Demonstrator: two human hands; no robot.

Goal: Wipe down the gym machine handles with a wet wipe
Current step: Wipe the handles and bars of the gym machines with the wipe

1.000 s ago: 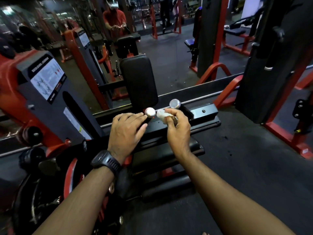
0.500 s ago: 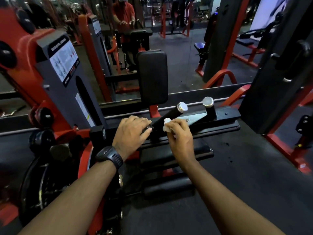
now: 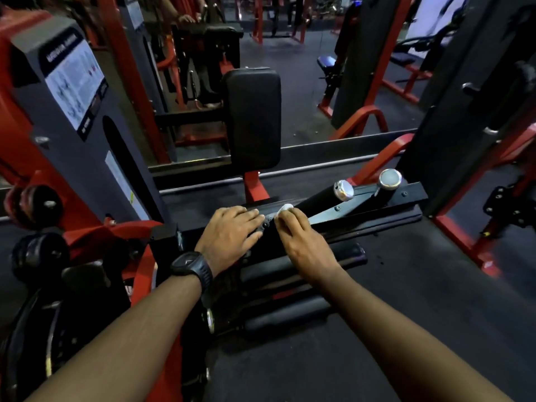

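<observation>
— Both hands were seen low on the machine [image 3: 412,194]; how were they set?

— The left hand [image 3: 232,233] was laid palm down on the black frame, its fingers nearly straight and slightly spread, with nothing held in it. A black watch [image 3: 190,266] was worn on that wrist. The right hand [image 3: 301,236] was placed just beside it, to the right, its fingers curled over a wipe [image 3: 285,208].

— And where was the wipe found?

— It was gripped under the right fingertips and pressed against the lower end of the near handle [image 3: 319,198]. Only a small white fold could be seen above the fingers; the rest was covered by the hand.

— How were the handles arranged?

— Two black handles were seen, each tipped with a chrome cap. The near handle was tilted up and away to the right of the hands, with its cap [image 3: 343,190] at the far end. The far handle [image 3: 387,191] was set just to the right of it, more upright. Both were mounted on a black bar across the machine.

— What else was noted?

— A black pad [image 3: 252,117] was carried on a red post behind the hands, and a placard [image 3: 74,82] was fixed to the grey housing at the left. Whether the near handle was touched by the left hand could not be told.
</observation>
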